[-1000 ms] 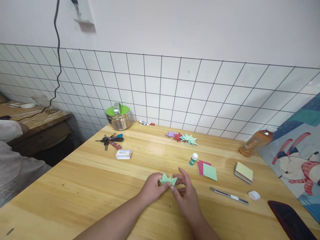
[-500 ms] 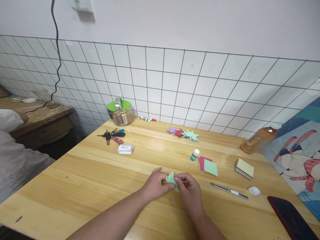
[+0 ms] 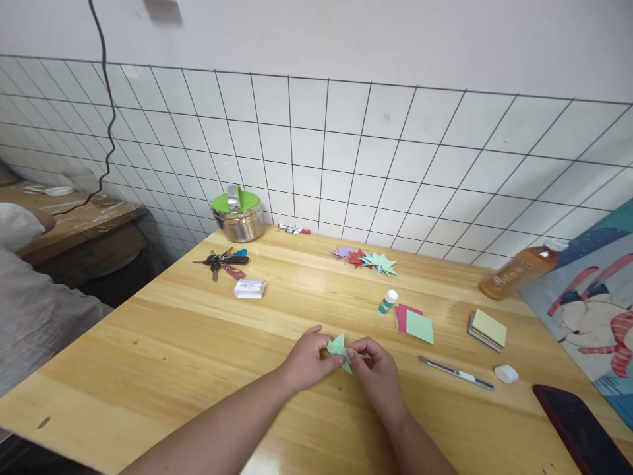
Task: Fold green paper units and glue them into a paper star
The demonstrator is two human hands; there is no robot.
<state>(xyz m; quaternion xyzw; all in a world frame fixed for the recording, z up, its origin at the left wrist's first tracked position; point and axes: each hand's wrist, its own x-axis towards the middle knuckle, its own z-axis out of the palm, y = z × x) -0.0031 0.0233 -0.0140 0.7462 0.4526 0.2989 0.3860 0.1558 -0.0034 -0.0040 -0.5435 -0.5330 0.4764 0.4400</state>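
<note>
A folded piece of light green paper [image 3: 338,344] with pointed corners is held between both hands, just above the wooden table. My left hand [image 3: 309,357] pinches its left side between thumb and fingers. On the right side, my right hand [image 3: 376,369] grips the paper with thumb and forefinger, covering part of it. Beyond the hands stands a glue stick [image 3: 388,302] with a white top. Beside it lie square sheets, one green [image 3: 420,327] over a pink one [image 3: 401,317]. A utility knife [image 3: 455,373] rests right of my right hand.
Folded paper stars [image 3: 379,263] in several colours lie near the wall. A lidded steel pot [image 3: 242,221], a marker [image 3: 295,229], keys [image 3: 225,261] and a small white box [image 3: 250,288] are at left. Right are a paper stack [image 3: 488,329], white cap [image 3: 506,374], bottle [image 3: 517,272] and phone [image 3: 583,422].
The green paper has turned slightly in my fingers, and more of its lower point shows. Both hands keep their hold. The view has tilted down a little.
</note>
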